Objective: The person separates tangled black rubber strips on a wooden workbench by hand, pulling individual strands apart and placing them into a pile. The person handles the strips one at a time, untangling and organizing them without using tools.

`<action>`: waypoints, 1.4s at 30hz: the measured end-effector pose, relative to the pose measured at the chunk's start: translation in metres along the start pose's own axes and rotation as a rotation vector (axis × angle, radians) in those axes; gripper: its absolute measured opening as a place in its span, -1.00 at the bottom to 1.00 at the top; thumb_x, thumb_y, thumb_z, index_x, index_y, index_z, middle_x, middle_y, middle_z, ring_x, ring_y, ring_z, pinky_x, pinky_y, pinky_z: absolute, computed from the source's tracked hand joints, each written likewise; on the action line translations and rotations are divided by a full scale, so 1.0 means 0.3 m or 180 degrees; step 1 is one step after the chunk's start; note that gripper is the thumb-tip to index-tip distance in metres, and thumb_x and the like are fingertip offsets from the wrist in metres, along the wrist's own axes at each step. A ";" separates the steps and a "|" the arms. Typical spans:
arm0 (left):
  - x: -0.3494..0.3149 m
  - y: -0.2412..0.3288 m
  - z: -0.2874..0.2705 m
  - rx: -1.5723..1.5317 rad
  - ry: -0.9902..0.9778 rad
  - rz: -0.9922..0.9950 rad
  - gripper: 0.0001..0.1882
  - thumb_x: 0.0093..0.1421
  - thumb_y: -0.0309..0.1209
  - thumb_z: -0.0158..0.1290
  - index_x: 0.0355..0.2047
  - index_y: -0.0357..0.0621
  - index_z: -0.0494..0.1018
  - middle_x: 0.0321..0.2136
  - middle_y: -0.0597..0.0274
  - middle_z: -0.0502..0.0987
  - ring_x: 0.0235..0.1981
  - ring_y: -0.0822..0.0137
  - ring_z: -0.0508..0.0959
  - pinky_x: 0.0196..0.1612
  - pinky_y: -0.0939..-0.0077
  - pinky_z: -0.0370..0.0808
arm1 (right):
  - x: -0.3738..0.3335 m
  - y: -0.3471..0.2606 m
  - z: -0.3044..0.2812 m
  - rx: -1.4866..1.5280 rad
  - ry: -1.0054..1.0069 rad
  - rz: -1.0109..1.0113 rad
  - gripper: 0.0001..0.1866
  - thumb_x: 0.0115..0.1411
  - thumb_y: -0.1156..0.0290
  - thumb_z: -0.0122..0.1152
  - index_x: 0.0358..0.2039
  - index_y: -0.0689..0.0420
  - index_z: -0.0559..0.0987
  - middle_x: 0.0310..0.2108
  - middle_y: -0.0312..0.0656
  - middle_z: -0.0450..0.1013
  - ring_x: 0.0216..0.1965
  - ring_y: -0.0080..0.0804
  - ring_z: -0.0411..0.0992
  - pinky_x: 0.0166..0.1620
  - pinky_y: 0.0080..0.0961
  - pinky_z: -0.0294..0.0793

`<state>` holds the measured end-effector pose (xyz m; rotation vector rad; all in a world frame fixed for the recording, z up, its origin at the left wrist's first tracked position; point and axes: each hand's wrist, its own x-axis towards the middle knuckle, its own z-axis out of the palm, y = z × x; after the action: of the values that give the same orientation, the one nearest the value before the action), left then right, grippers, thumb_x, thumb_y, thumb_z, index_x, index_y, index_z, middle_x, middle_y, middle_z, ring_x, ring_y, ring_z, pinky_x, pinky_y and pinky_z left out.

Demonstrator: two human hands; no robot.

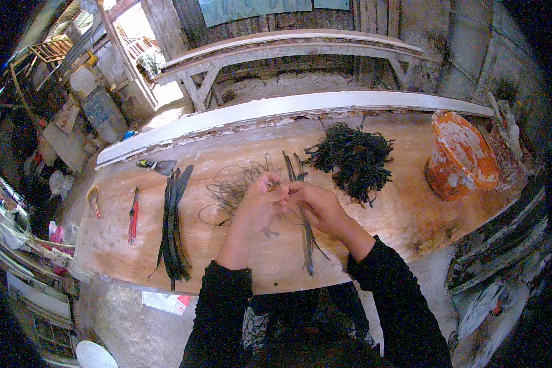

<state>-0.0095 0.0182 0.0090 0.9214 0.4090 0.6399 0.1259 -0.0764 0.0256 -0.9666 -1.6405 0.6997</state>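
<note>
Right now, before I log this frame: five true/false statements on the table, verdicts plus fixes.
1. The left hand and right hand meet in front of the person. True.
2. The orange bucket is at the table's left end. False: it is at the right end.
3. The red tool lies left of the long dark strips. True.
4. The right hand grips the black looped bundle. False: that bundle lies beyond it on the table.
5. The thin tangled strands are left of that bundle. True.
</note>
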 end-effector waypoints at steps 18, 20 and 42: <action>0.008 -0.024 0.058 0.1400 0.0483 0.1060 -0.68 -0.08 -0.58 0.01 -0.28 -0.16 0.22 -0.53 0.25 0.40 -0.47 0.43 0.43 -0.50 0.61 0.42 | -0.001 0.086 -0.002 -0.1181 0.0976 -0.0217 -0.89 -0.09 0.62 0.02 -0.49 0.15 0.37 -0.43 -0.20 0.38 -0.36 -0.33 0.34 -0.32 -0.53 0.30; 0.006 -0.043 0.063 0.1788 0.0592 0.1400 -0.72 -0.06 -0.58 -0.01 -0.30 -0.19 0.24 -0.51 0.25 0.39 -0.45 0.45 0.42 -0.46 0.60 0.42 | 0.004 0.088 0.003 -0.1092 0.1116 -0.0233 -0.94 -0.03 0.56 0.03 -0.49 0.16 0.36 -0.45 -0.21 0.38 -0.38 -0.39 0.36 -0.33 -0.55 0.31; -0.002 -0.092 0.073 0.2222 0.0549 0.2129 -0.80 -0.03 -0.58 -0.02 -0.34 -0.23 0.31 -0.41 0.22 0.39 -0.37 0.45 0.41 -0.32 0.63 0.39 | -0.001 0.091 0.000 0.0209 0.1534 0.0468 -0.91 -0.04 0.49 0.09 -0.50 0.23 0.49 -0.51 -0.27 0.40 -0.47 -0.59 0.34 -0.37 -0.70 0.32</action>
<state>0.0119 -0.0073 -0.0019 1.7063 0.4896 1.2311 0.1327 -0.0630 0.0027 -1.1153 -1.1279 0.5591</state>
